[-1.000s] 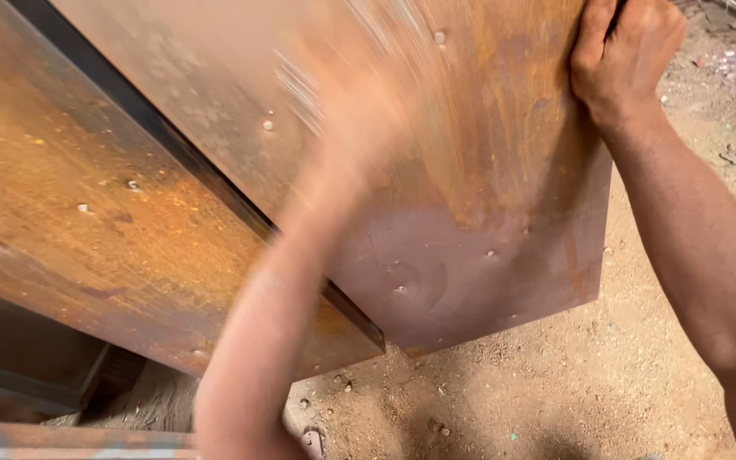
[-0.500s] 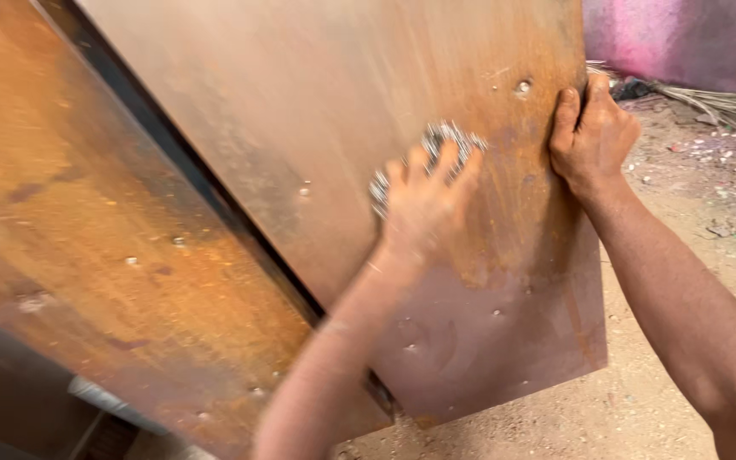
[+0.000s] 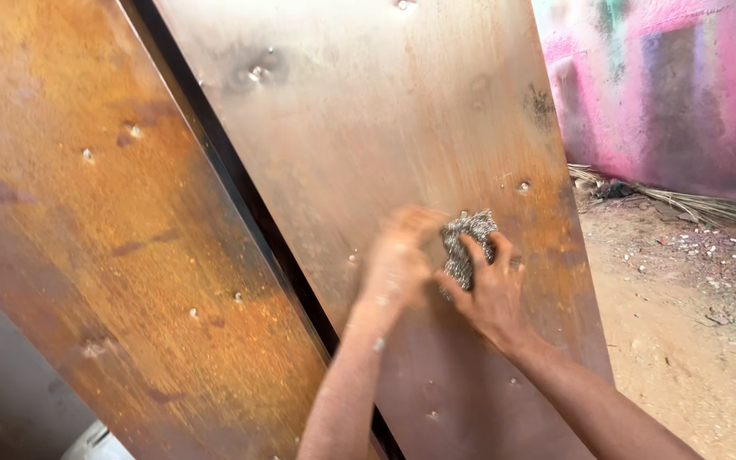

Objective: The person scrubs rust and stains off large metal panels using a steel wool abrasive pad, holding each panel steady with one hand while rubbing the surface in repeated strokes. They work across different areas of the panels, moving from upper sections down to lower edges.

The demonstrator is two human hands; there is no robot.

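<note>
Rusty steel panel (image 3: 402, 128) leaning before a pink wall (image 3: 675, 94). Right hand (image 3: 487, 294) gripping steel wool pad (image 3: 466, 243) against it. Left hand (image 3: 398, 260) blurred, grip unclear.

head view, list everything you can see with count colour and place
metal sheet: one, rusty brown-grey with small weld dots, leaning at centre
second sheet: one, orange-brown rust, leaning at left, apart from the first by a dark gap
steel wool: one pad, silver-grey, pressed on the centre sheet under the hands
wall: one, pink with paint marks, top right
twigs: a pile, pale brown, at the wall's foot
ground: sandy brown dirt with small stones, right
left hand: blurred, on the sheet beside the wool
right hand: fingers over the wool
</note>
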